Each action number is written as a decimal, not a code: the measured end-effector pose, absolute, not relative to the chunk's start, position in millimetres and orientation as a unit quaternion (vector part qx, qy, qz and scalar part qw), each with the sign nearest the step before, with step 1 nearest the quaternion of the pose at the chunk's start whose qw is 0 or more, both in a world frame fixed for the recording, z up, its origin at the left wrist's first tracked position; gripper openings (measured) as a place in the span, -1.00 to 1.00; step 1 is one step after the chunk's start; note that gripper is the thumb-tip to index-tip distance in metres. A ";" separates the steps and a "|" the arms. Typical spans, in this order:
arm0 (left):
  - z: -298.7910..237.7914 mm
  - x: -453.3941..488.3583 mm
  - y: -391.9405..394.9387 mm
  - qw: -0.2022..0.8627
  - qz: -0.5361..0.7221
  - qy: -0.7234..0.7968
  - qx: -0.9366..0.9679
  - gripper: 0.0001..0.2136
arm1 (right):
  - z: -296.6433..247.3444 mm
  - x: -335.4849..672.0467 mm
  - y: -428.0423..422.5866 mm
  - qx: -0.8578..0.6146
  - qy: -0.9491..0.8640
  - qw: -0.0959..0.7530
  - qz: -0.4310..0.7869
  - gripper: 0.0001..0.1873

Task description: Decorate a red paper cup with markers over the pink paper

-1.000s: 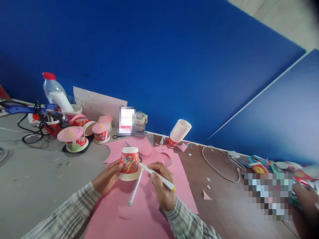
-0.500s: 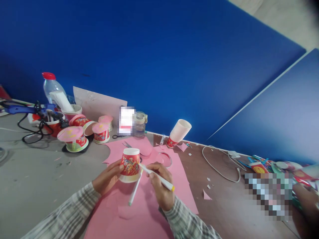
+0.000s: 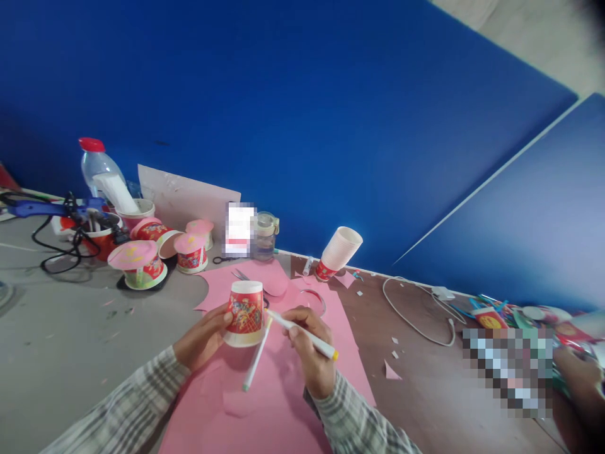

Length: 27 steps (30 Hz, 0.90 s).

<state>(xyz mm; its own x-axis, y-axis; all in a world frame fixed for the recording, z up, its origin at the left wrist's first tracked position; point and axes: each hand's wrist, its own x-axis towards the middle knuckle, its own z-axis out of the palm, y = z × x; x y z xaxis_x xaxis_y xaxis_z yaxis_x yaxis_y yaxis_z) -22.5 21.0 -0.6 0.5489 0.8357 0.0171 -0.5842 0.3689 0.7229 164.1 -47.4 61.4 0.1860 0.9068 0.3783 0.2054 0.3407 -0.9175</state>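
Note:
My left hand (image 3: 201, 340) is wrapped round an upside-down red printed paper cup (image 3: 244, 312), which stands on a pink paper sheet (image 3: 265, 403). My right hand (image 3: 309, 356) grips a white marker with a yellow end (image 3: 302, 334); its tip touches the cup's right side near the rim. A second white pen (image 3: 255, 359) lies on the pink sheet just below the cup, between my hands.
Decorated cups with pink paper tops (image 3: 139, 261) cluster at the left by a water bottle (image 3: 101, 173) and a blue glue gun with black cord (image 3: 51, 211). Scissors (image 3: 241, 274), a tipped stack of cups (image 3: 338, 252), a white cable (image 3: 416, 309) and paper scraps lie beyond.
My right hand and the marker have shifted slightly to the right and tilted, its tip staying at the cup. The cup and my left hand have barely moved.

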 end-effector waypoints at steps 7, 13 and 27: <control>0.8 -23.2 19.7 0.817 0.420 0.174 0.356 -0.64 | 59.5 161.7 -46.5 -0.476 -0.564 0.598 0.312 -0.81; -1.6 -24.1 20.9 0.817 0.407 0.172 0.370 -0.63 | 58.4 162.0 -45.1 -0.481 -0.571 0.594 0.300 -0.81; 4.6 -22.2 20.1 0.822 0.418 0.145 0.359 -0.63 | 53.9 167.0 -45.0 -0.472 -0.531 0.629 0.316 -0.81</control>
